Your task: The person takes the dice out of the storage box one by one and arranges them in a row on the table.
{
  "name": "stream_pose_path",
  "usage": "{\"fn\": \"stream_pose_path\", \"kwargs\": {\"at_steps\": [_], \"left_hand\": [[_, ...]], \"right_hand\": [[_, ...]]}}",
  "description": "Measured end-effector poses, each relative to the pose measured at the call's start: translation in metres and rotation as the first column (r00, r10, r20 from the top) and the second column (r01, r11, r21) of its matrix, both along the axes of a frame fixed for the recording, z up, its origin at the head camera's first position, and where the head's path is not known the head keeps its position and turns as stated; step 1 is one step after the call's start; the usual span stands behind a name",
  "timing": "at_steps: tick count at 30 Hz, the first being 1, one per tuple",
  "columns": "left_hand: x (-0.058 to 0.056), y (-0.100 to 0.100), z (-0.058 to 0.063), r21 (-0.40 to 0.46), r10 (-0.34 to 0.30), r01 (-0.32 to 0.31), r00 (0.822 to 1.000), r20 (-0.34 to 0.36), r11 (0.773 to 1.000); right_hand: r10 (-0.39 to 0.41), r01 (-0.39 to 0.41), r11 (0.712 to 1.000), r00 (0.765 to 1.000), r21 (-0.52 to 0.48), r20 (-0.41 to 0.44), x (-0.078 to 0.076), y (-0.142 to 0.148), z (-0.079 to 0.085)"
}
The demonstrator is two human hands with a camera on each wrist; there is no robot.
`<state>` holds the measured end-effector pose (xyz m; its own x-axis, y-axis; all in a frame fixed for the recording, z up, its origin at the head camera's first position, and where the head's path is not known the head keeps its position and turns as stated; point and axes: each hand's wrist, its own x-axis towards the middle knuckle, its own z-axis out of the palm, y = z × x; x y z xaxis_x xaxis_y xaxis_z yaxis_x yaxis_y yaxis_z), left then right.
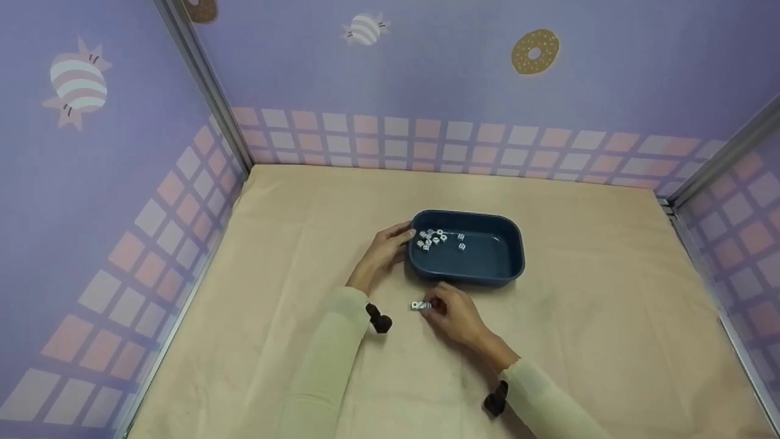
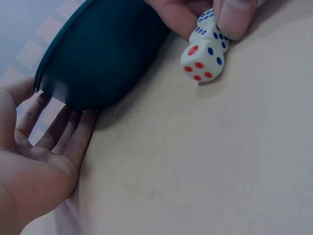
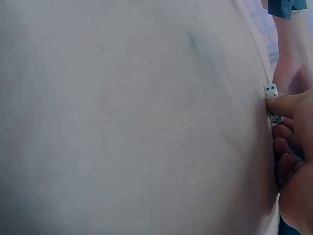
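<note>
My left hand holds the left end of a dark blue rectangular box. Its thumb reaches the rim, and the other fingers lie along the outer wall. In front of the box, my right hand pinches a short row of white dice between thumb and fingers, close over the cloth. The left wrist view shows the nearest die with red and blue pips, the others partly covered by the fingertips. Several loose dice lie inside the box, mostly bunched at its left end.
A pale beige cloth covers the table. Purple patterned panels with metal corner posts stand along the back and sides. Both wrists carry small black mounts.
</note>
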<state>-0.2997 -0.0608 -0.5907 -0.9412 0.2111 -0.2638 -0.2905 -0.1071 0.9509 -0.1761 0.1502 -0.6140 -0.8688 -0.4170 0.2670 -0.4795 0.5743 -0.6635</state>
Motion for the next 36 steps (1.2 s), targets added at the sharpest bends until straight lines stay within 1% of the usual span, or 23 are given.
{"fn": "stream_pose_path", "kwargs": {"at_steps": [6,13,18,21,23,26,29,31,33,36], "left_hand": [[0.001,-0.001,0.001,0.03,-0.006,0.006,1.0,0.002,1.0],[0.0,0.0,0.001,-0.02,-0.009,0.008,0.999,-0.049,1.0],[0.001,0.001,0.0,-0.044,-0.009,0.007,0.998,-0.058,0.999],[0.001,0.002,0.0,-0.03,-0.003,0.002,0.999,-0.053,1.0],[0.002,0.003,0.0,-0.026,-0.007,0.005,0.999,-0.052,1.0],[0.004,0.004,0.001,-0.04,-0.02,0.018,0.998,-0.062,0.999],[0.005,0.004,0.001,-0.063,-0.026,0.021,0.997,-0.074,0.998],[0.005,0.004,0.001,-0.057,-0.016,0.012,0.998,-0.069,0.998],[0.004,0.003,0.001,-0.048,-0.008,0.005,0.998,-0.059,0.999],[0.002,0.002,0.001,-0.025,0.003,-0.004,0.999,-0.041,1.0]], "right_hand": [[-0.006,0.006,1.0,0.999,0.022,-0.036,0.001,-0.002,-0.002],[-0.023,0.025,0.999,0.998,0.033,-0.054,0.001,-0.004,-0.002],[-0.033,0.033,0.999,0.999,0.016,-0.033,0.004,-0.003,-0.003],[-0.024,0.024,1.0,1.0,-0.004,-0.013,0.006,-0.001,-0.002],[-0.015,0.016,0.999,1.0,-0.034,0.018,0.008,0.002,0.0],[0.0,0.006,0.997,0.997,-0.079,0.082,0.01,0.008,0.01],[0.037,-0.027,0.996,0.993,-0.089,0.112,0.009,0.017,0.026],[0.057,-0.05,0.995,0.995,-0.086,0.086,0.005,0.024,0.04],[0.06,-0.057,0.993,0.998,-0.1,0.026,-0.003,0.033,0.052],[0.011,-0.02,0.991,0.998,-0.134,-0.066,-0.021,0.048,0.066]]}}
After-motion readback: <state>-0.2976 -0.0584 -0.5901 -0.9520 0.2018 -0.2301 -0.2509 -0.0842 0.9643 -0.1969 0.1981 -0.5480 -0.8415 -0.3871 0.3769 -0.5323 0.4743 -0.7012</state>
